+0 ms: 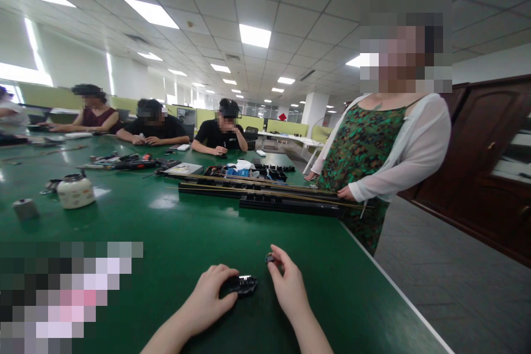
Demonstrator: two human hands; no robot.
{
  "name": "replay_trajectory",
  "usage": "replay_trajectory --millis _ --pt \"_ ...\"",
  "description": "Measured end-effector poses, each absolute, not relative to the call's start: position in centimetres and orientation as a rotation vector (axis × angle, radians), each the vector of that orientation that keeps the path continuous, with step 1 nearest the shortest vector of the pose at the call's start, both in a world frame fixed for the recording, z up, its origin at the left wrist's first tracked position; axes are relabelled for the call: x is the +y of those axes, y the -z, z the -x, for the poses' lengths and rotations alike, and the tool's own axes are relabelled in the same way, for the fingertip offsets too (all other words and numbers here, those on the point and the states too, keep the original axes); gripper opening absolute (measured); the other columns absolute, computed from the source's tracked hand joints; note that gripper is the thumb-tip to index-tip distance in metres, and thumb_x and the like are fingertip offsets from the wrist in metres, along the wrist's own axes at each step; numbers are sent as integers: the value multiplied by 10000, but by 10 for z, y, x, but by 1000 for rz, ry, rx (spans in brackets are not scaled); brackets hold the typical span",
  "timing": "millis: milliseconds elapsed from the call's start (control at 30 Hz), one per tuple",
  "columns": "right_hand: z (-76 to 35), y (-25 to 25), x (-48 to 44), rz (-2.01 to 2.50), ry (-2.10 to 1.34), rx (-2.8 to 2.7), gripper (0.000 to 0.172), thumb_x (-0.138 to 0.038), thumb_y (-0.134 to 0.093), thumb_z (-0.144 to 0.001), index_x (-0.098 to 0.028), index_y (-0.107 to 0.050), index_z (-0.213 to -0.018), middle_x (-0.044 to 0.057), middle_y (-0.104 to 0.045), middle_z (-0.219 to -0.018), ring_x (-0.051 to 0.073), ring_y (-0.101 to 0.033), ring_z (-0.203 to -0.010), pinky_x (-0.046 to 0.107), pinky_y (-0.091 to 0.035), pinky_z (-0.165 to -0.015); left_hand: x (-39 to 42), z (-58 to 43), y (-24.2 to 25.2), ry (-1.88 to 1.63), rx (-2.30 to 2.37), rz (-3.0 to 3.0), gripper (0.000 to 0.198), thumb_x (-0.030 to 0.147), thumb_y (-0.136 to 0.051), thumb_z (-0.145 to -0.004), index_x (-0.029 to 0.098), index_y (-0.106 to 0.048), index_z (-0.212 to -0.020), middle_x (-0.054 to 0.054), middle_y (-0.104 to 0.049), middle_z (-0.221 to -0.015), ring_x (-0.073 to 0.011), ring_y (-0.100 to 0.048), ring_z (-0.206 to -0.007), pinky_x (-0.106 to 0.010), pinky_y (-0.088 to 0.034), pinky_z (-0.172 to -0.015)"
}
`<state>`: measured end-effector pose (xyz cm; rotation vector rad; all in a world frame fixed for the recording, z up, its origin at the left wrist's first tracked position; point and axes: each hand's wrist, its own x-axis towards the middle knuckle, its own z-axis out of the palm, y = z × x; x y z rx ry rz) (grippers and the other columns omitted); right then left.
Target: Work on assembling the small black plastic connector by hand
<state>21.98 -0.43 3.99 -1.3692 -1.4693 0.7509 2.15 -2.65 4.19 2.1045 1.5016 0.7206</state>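
My left hand [213, 297] is closed around the left end of a small black plastic housing [248, 286] that rests on the green tabletop. A shiny metal strip shows on top of the housing, and its left part is hidden by my fingers. To the right of it, my right hand [287, 279] pinches a small dark part [269, 258] between thumb and forefinger, a little apart from the housing. That part is too small for me to name its kind.
Long black rails [286, 207] with thin brass-coloured rods lie across the table ahead. A person in a white cover-up [418, 144] stands at the right edge, touching them. A patterned jar [76, 194] and a grey cylinder [25, 209] stand at left. Several people sit along the far side.
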Motion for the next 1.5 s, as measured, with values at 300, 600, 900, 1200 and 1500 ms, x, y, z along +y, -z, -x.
replay_trajectory --millis 300,600,900,1200,1500 --pt "-212 -46 -13 1403 -780 -1676 292 -241 -538 -714 -216 -652 -982 59 -667 -983 234 -592 -967 367 -431 -903 -26 -21 -38 -721 1496 -2125 338 214 -521 -686 210 -599 -1016 -48 -622 -987 -212 -537 -958 -337 -390 -872" --pt "-202 -53 -21 1281 -921 -1735 250 -209 -562 -694 -216 -653 -927 30 -674 -915 198 -607 -900 320 -443 -859 -27 -21 -40 -728 1502 -2124 325 213 -516 -691 229 -600 -1005 -40 -623 -983 -212 -530 -960 -335 -389 -873" --pt "-201 -56 -24 1308 -892 -1742 236 -234 -584 -693 -234 -664 -915 32 -661 -960 209 -578 -958 329 -409 -899 -26 -21 -39 -720 1496 -2127 321 200 -520 -689 247 -608 -995 -30 -627 -978 -207 -531 -963 -327 -389 -872" --pt "-200 -50 -24 1293 -783 -1961 231 -175 -634 -623 -295 -688 -813 -1 -674 -940 220 -557 -937 354 -386 -879 -23 -21 -33 -738 1491 -2124 306 230 -539 -702 245 -599 -1002 -29 -624 -980 -204 -539 -949 -323 -399 -864" --pt "-202 -49 -23 1344 -853 -1893 254 -171 -660 -582 -274 -703 -810 22 -671 -968 220 -565 -964 350 -387 -907 -24 -20 -34 -752 1486 -2111 318 254 -545 -705 243 -608 -1016 -38 -629 -988 -218 -540 -965 -342 -401 -877"
